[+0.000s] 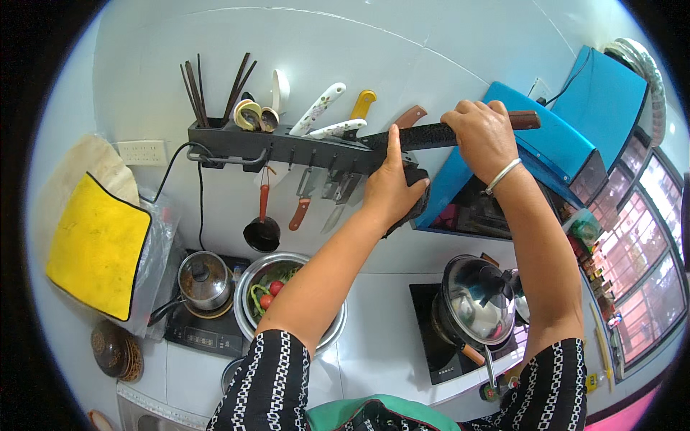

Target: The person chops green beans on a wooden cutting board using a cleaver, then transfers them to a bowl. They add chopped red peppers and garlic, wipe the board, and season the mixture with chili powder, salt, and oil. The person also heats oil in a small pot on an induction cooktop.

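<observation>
My right hand is closed around a long kitchen knife near its brown wooden handle. The dark, rough-looking blade points left, its tip over the right end of the black wall rack. Against that end is my left hand, index finger raised across the blade, thumb stretched to the right. A crumpled black cloth is held in its palm. Knives with flowered white handles, a yellow handle and a brown handle stand in the rack.
Below the rack hang a red-handled ladle and a brown-handled knife. On the counter sit a lidded saucepan, a steel bowl of vegetables and a glass-lidded pan. A blue range hood is at right, a yellow mat at left.
</observation>
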Available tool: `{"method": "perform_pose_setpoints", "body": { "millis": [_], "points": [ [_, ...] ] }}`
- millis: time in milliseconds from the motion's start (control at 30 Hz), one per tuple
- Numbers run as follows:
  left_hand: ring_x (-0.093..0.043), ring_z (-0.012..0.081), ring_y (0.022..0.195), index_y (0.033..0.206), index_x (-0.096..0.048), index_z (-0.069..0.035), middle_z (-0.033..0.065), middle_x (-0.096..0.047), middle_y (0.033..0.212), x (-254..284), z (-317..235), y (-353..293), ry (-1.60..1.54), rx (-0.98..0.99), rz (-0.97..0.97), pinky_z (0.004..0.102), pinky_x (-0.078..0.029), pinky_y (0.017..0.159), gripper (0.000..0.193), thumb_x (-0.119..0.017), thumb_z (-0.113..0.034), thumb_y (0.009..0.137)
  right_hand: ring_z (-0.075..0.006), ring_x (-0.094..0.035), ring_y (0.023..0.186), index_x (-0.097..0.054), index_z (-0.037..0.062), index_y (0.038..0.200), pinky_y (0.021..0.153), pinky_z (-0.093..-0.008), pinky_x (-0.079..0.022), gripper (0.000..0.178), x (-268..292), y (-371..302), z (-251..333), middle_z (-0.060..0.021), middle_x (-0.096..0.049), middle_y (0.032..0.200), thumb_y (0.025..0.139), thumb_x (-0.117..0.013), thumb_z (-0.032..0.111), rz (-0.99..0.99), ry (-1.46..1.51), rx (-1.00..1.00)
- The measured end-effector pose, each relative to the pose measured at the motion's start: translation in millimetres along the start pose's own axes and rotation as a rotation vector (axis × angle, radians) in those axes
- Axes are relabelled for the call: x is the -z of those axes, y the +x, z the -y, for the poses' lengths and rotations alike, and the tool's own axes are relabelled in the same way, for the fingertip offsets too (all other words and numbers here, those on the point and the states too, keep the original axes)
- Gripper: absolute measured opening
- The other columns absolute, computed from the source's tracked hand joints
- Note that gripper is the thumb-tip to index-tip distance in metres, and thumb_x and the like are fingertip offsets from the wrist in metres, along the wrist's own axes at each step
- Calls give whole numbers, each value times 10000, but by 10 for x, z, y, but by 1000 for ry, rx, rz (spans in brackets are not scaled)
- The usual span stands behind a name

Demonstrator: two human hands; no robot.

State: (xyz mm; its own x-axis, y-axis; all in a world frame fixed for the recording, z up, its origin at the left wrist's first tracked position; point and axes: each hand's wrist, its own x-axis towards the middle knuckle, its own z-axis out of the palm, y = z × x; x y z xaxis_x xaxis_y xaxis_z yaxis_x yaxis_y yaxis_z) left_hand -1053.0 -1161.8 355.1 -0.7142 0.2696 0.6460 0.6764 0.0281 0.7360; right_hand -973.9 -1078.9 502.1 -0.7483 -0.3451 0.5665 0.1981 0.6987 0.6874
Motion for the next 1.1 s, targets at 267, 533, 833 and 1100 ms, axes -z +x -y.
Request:
{"method": "perform_pose_setpoints", "body": {
  "millis": [267,533,833,1100],
  "points": [
    [-615,320,939,1448,-33,-39,200,-619,996,-3,354,76,-192,69,18,366,-463,842,1028,-751,-214,733,-200,-612,961,-696,158,851,855,-369,-394,111,-215,544,235,-35,-643,901,774,-625,119,163,-134,92],
    [-603,197,934,1421,-223,-14,144,-638,971,52,788,-429,-364,187,102,293,-444,857,868,-741,-219,754,-198,-627,926,-683,119,858,882,-402,-384,111,-838,871,953,-48,-679,892,787,-598,119,326,-32,134],
    [-592,178,930,1211,-510,9,134,-618,1041,8,643,-1059,-492,304,108,303,-467,822,467,-622,-261,846,-251,-600,869,-610,89,872,825,-362,-440,185,-262,-526,1029,-76,-610,839,712,-664,166,-197,538,-65],
    [-578,222,1000,1232,-475,21,157,-561,1132,-1155,-986,-2293,-925,283,300,328,-469,882,414,-346,-297,999,-375,-443,1203,-425,4,1301,1005,-410,-377,563,575,-3681,891,-231,-401,1334,829,-624,237,-185,1051,-738]
  ]
}}
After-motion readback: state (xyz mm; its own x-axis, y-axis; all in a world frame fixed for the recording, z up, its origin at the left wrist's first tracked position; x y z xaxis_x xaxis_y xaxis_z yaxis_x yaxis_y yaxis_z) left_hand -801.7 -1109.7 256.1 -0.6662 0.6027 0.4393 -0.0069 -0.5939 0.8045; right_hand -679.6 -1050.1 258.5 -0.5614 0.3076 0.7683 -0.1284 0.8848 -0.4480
